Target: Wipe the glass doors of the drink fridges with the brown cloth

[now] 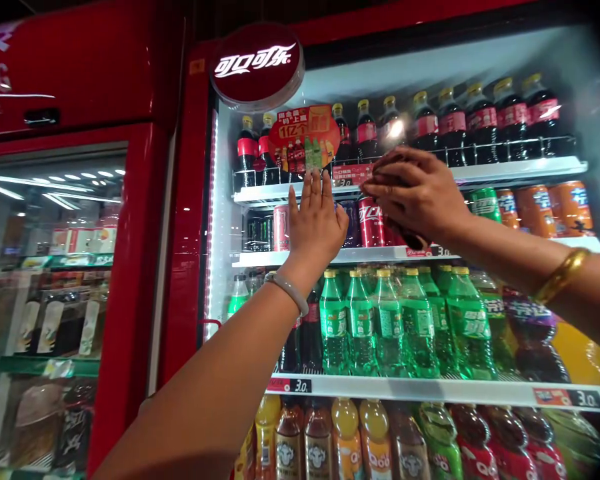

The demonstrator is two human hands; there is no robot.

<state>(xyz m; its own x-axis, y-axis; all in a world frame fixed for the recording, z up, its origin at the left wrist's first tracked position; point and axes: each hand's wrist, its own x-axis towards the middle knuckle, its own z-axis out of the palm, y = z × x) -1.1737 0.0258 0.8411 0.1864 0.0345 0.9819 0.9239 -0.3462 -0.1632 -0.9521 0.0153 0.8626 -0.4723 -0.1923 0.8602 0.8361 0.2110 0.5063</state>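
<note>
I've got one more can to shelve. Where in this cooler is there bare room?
The only gap shows on the can shelf, between the dark cans and the left hand. The green bottles below and the cola bottles on top stand packed. The right hand hides the shelf behind it.

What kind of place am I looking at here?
Probably a shop's drinks section: a red glass-door cooler, green plastic soda bottles in rows, and black shelf price tags. Both hands press the glass.

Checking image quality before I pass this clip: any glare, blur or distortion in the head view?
Head view: glare spots on the glass door near the top bottles; the right hand is slightly motion-blurred; shelf edges bow from lens distortion; ceiling lights reflect in the left fridge's glass.
</note>
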